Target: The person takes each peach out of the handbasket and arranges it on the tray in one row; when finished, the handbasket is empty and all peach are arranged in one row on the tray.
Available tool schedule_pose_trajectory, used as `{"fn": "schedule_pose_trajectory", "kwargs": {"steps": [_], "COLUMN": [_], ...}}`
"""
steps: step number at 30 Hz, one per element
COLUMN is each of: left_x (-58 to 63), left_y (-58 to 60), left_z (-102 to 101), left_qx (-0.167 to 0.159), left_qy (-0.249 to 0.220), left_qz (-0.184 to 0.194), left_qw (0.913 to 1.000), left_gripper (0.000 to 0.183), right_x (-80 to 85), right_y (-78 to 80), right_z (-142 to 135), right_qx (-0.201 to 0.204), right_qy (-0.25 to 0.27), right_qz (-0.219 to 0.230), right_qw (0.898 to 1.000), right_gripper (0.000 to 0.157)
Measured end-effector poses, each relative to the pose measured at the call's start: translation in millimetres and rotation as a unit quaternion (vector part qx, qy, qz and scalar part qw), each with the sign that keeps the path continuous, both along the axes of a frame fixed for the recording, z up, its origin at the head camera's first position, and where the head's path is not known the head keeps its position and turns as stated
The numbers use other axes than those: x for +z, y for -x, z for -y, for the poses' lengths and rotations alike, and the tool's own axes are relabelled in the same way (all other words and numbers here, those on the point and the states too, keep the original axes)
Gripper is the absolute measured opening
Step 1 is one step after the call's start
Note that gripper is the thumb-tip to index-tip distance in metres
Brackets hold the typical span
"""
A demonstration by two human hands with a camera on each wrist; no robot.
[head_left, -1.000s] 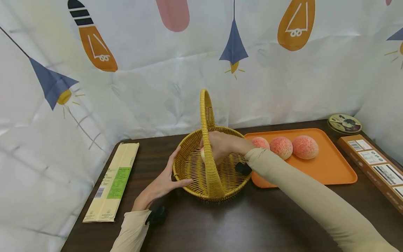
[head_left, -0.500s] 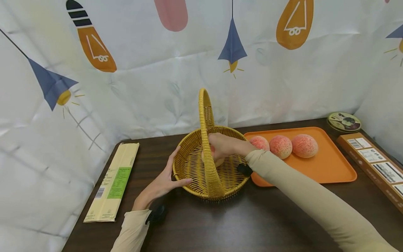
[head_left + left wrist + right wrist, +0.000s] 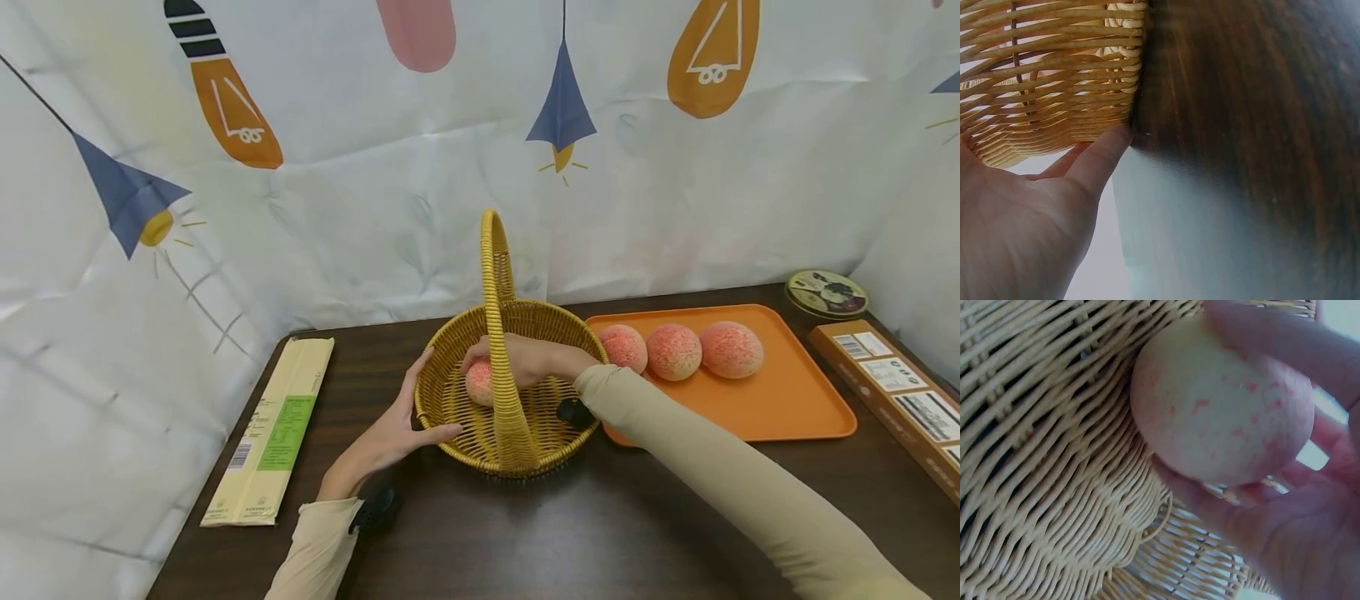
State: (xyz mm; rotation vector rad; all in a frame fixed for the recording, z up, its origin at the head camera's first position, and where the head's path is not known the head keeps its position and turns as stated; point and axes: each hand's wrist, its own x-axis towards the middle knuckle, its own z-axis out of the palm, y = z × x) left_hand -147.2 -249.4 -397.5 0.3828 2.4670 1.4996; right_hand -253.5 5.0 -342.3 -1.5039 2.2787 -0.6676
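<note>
A yellow wicker basket (image 3: 549,457) with a tall arched handle stands on the dark table. Inside it, my right hand (image 3: 534,360) grips a pink-speckled peach (image 3: 478,385), reaching in behind the handle. The right wrist view shows fingers and thumb curled round the pale side of the peach (image 3: 1222,412), right at the woven wall. My left hand (image 3: 381,435) rests against the basket's left outer side, fingers and thumb spread straight along it. In the left wrist view, fingertips touch the weave (image 3: 1079,81) low down, near the tabletop.
An orange tray (image 3: 780,408) right of the basket bears three peaches (image 3: 673,352) in a row. Beyond it are a round tin (image 3: 827,293) and a long brown box (image 3: 892,392). A flat cream-and-green package (image 3: 273,433) lies at the left. A printed curtain hangs behind.
Within the basket, my right hand has shifted slightly left and the peach's pink side now shows left of the handle. The left hand keeps its place on the basket.
</note>
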Motion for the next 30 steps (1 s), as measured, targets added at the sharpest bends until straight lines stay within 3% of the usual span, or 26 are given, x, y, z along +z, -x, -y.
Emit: {"fn": "schedule_pose_trajectory", "kwargs": {"steps": [5,11,17,20,25,30], "left_x": [-0.4,-1.2,-2.7,-2.7,-2.3,-1.2], "left_y": [0.4,0.2,-0.7,-1.7,-2.8,-2.6], "left_z": [-1,-1,-1,-2,-1,-1], "left_qx": [0.0,0.001,0.0,0.0,-0.001,-0.003], "left_qy": [0.002,0.007,-0.001,-0.004,-0.007,-0.009], "left_qz": [-0.003,-0.002,-0.001,0.003,0.004,0.001], "left_qw": [1.0,1.0,1.0,1.0,1.0,0.9999], "left_gripper": [0.116,0.116,0.116,0.115,0.115,0.114], "right_x": [0.5,4.4,35.8,53.4,77.3,86.1], "right_y": [-0.7,4.7,3.4,-1.5,-12.9,-27.2], "right_z": [-2,-9,-38,-68,-129,-193], "right_qx": [0.015,-0.037,-0.08,-0.12,-0.221,-0.313], "right_qy": [-0.006,0.025,0.074,0.086,0.133,0.202], "right_qz": [-0.002,0.036,0.12,0.132,0.093,0.049], "right_qw": [1.0,0.998,0.987,0.98,0.962,0.927], "right_gripper": [0.042,0.051,0.063,0.066,0.064,0.063]}}
